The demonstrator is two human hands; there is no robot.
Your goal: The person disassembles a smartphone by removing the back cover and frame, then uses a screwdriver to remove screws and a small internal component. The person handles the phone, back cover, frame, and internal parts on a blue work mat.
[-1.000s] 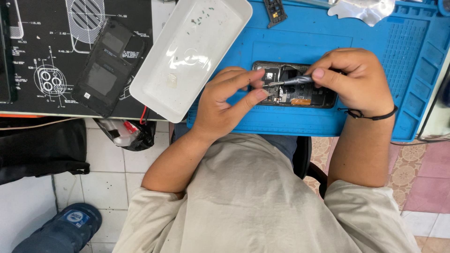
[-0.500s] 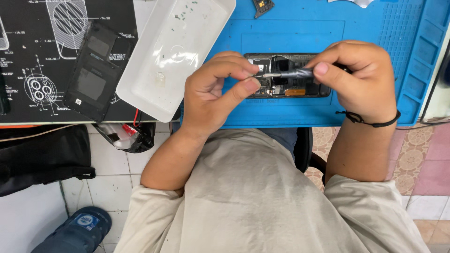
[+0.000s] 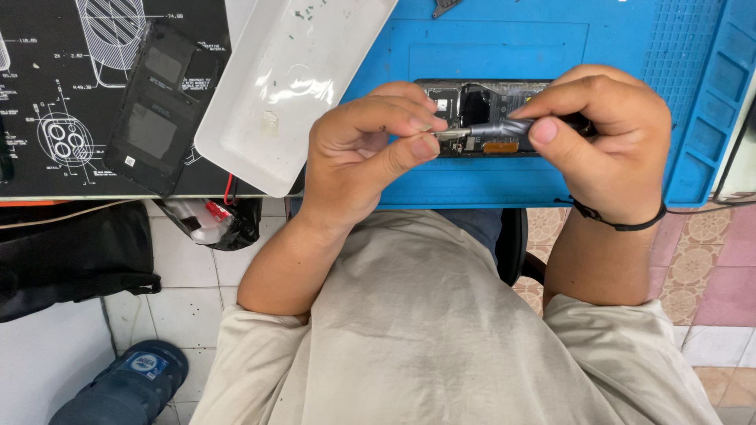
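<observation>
Opened phone (image 3: 488, 118) lies just behind both grips; right hand (image 3: 606, 142) clamps grey tool (image 3: 504, 127), left hand (image 3: 370, 149) pinches its tip; keep steady, light pressure.

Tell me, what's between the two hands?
In the head view, a grey tool bridges the left hand and right hand. Behind it lies an opened phone on the blue mat.

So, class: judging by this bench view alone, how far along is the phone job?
Done: the phone lies opened on the blue mat, its dark back cover set aside beside the white tray. In hand: the right hand holds a grey tool, the left hand pinching its tip. Left: the insides are exposed and the cover is off.
</observation>
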